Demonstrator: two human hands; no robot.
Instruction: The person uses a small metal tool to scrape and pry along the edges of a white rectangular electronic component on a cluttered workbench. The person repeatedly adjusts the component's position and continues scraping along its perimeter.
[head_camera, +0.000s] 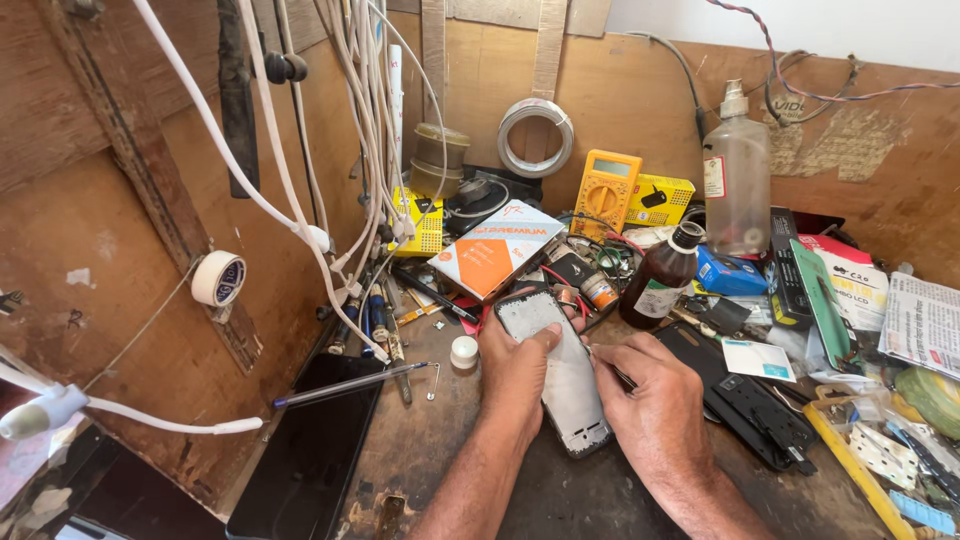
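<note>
At the far left of the frame a roll of white tape (218, 278) hangs on the wooden wall, and white cables (300, 225) droop across the upper left. Lower down, a dark phone screen panel (310, 450) lies flat at the worktop's (440, 450) left edge, with a thin metal probe (350, 384) resting across its top corner. Just right of that sits a small white cap (464, 351).

In the centre is the phone frame (562, 375) I am working on — face up, pale and stripped, angled from upper left to lower right. My left hand (515, 375) is clamped on its left edge, thumb pressed over the top corner. My right hand (650, 400) is closed around a slim tool whose tip meets the frame's right edge; the tool itself is mostly hidden by my fingers.

To do this well, I judge that the left hand should pin the frame flat so it cannot pivot, while the right keeps the tip shallow and slides along the seam rather than levering hard — thin frames bend easily.

Behind the hands lie an orange-and-white box (497, 250) and a yellow multimeter (606, 190). Further right stand a brown bottle (660, 278) and a clear plastic bottle (736, 180), then a clutter of packets and black parts toward the right edge.
</note>
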